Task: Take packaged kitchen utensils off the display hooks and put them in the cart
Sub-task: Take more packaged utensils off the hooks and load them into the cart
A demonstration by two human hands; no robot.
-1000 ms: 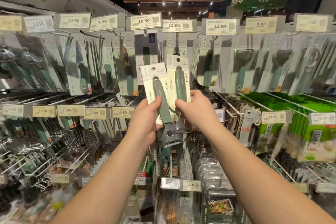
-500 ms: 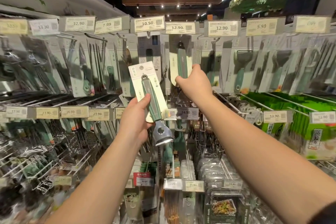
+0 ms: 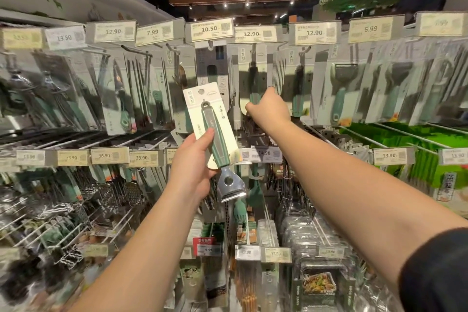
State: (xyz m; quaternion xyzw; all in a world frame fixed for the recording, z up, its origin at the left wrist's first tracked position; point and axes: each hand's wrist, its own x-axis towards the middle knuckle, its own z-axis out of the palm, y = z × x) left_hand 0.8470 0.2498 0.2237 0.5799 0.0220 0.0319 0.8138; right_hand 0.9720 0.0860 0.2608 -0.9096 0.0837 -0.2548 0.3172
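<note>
The left hand (image 3: 193, 167) gripped a green-handled carded metal peeler (image 3: 215, 138), fingers clamped; the right hand (image 3: 269, 109) pinched a hanging green-handled carded utensil (image 3: 253, 83).

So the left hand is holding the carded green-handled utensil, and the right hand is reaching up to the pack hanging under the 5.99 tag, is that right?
Not quite. The head view shows the right hand at the hanging pack under a 12.90 tag, not the 5.99 one. The rest holds: the left hand holds the carded green-handled utensil.

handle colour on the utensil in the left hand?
Dark green handle, on a cream card; head view.
</note>
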